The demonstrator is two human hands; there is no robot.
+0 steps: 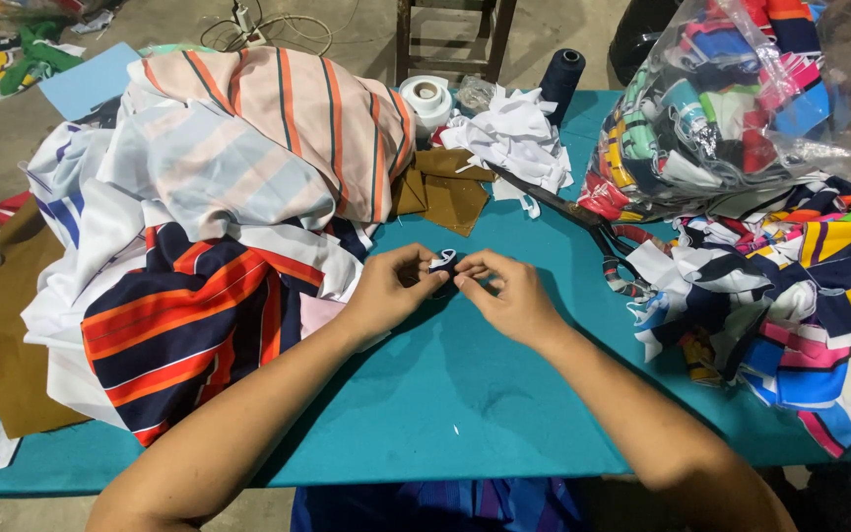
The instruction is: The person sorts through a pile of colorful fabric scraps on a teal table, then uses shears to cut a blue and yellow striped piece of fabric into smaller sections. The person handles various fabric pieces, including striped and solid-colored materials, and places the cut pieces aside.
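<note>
Head view showed the left hand and the right hand meeting over the flat teal cloth-covered table, both pinching one small dark navy and white fabric scrap between thumbs and fingertips. The scrap sat raised just above the table's middle, held from both sides, apparently so it could be folded or turned. Both forearms came in from the table's near edge and angled toward each other, wrists low, fingers curled inward. On the table's left part lay a heap of striped fabric pieces in orange, navy, peach and white. Toward the far edge lay white fabric cuttings, a white tape roll and a dark thread cone. Dark-handled scissors lay right of the scrap, near a clear plastic bag of coloured scraps and a loose pile of multicoloured trimmings.
</note>
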